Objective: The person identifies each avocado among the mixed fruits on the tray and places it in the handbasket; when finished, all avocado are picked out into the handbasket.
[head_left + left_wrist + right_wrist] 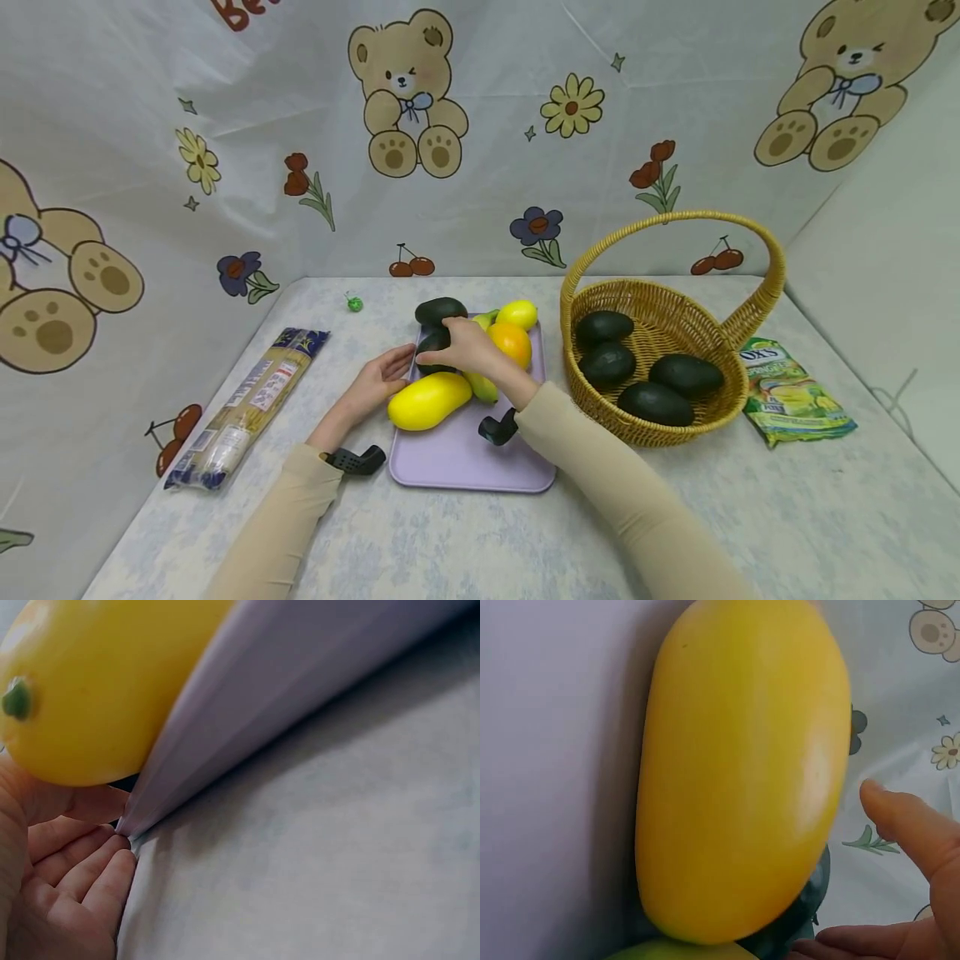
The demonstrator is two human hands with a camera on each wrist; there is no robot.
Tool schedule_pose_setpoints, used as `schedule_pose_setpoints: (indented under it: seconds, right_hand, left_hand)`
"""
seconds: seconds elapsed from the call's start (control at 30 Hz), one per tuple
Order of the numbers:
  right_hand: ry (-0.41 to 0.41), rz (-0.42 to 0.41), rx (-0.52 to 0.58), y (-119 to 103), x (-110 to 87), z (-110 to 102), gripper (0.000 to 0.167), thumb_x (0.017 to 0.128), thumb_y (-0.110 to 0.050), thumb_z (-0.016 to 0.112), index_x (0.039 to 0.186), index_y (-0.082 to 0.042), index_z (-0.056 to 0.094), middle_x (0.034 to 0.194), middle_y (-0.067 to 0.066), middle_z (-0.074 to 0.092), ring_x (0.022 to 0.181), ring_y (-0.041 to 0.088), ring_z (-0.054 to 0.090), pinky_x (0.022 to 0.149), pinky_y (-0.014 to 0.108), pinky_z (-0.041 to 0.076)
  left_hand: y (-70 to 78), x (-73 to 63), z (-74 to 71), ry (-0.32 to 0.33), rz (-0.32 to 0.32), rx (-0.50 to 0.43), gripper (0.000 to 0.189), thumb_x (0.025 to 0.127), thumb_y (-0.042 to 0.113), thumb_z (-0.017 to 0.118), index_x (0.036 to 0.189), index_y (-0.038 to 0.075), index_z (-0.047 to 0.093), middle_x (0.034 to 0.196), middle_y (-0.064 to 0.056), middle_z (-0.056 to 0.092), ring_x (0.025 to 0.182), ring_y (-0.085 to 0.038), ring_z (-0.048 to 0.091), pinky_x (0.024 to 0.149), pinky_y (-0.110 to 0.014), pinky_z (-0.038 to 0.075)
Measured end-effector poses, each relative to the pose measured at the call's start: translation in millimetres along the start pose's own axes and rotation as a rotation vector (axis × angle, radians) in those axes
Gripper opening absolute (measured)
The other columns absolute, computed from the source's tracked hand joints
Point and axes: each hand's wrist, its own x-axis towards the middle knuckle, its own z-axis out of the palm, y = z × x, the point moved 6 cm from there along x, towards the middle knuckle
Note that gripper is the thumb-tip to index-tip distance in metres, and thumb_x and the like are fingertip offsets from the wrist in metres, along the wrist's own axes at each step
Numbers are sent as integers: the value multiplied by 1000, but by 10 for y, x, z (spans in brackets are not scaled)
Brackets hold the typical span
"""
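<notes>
A lavender tray (472, 467) holds fruit. At its left edge is my left hand (375, 383); in the left wrist view its thumb and fingertips (109, 874) pinch the tray's rim. Just over the hand bulges a long, smooth yellow fruit (429, 402). My right hand (468, 343) reaches over a dark green avocado (431, 343) on the tray, fingers on its far side. In the right wrist view the thumb (907, 825) stands apart from that avocado (810, 889), which the yellow fruit partly hides. Another avocado (440, 311) lies at the tray's far left corner.
A lemon (517, 314), an orange (512, 343) and a banana (483, 387) share the tray. To the right stands a tall-handled wicker basket (652, 292) with several avocados, beside a green snack bag (795, 396). A spaghetti pack (251, 408) lies left, a small green object (354, 303) behind.
</notes>
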Motion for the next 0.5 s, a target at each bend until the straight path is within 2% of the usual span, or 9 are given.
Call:
schedule_pose_setpoints:
  seconds: [0.23,0.5]
  right_hand:
    - [-20,10,-83,-4,34,106,81,81,-46,71,138,4,43,137,17,47,124,28,45,106,39,37]
    - [-35,-46,-56,-46,9,190,82,77,-44,75,140,0,43,140,15,45,126,28,43,106,40,37]
  left_hand:
    - [-6,-15,18,-15,-12,-7,62,90,-12,45,147,-4,22,151,-21,23,136,-31,28,103,-31,37]
    - [13,-15,-3,-5,11,-15,62,89,-14,45,146,-5,24,150,-22,25,136,-31,29,103,-28,36]
